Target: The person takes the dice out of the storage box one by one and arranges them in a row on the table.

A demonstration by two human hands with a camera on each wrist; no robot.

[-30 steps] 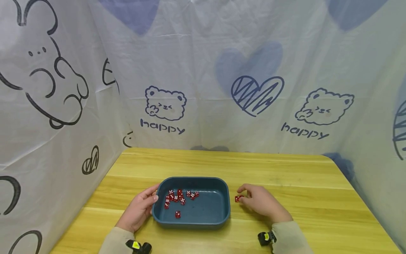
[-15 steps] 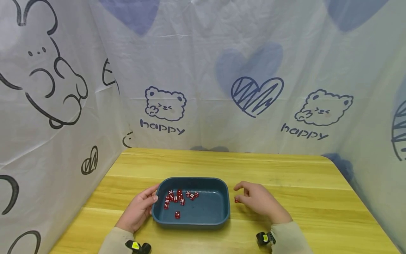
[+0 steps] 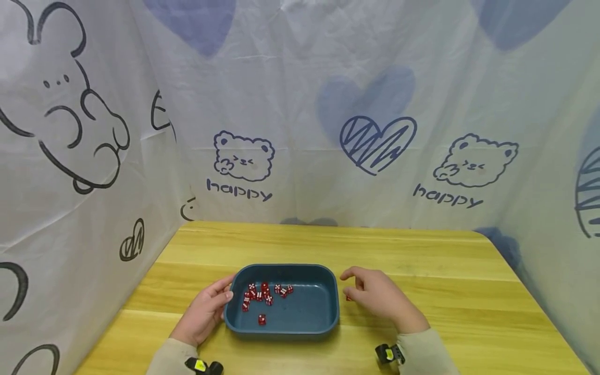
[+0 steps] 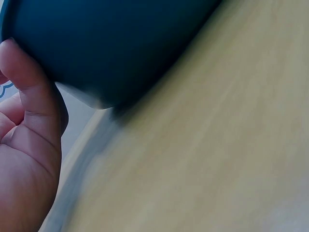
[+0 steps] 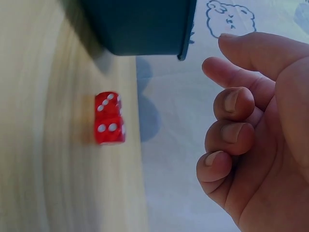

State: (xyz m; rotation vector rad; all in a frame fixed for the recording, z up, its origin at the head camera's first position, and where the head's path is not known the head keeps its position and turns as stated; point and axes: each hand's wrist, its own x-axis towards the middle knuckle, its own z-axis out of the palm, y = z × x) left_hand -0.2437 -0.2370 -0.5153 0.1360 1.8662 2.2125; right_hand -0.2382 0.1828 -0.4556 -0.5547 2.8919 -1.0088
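Observation:
A dark blue-green rectangular plastic tub (image 3: 304, 327) stands on the table, with several red dice (image 3: 259, 296) inside, mostly towards its left half. My left hand (image 3: 203, 313) holds the tub's left end, thumb at the rim and fingers along the outer side. To the right of the tub is my right hand (image 3: 379, 298), thumb and index finger extended and apart, the other fingers curled in. It holds nothing. Two red dice (image 5: 109, 118) lie side by side on the table near that hand, in the right wrist view; the thumb mostly covers them in the head view.
The yellow wood-grain table (image 3: 422, 260) ends at a white cloth backdrop (image 3: 300, 172) printed with bears and hearts. Another cloth wall (image 3: 94, 219) borders the left side. Each wrist wears a small black camera (image 3: 389, 354).
My right hand has shifted slightly left, towards the tub, and now hides more of the dice on the table. The left hand and the tub have stayed in place.

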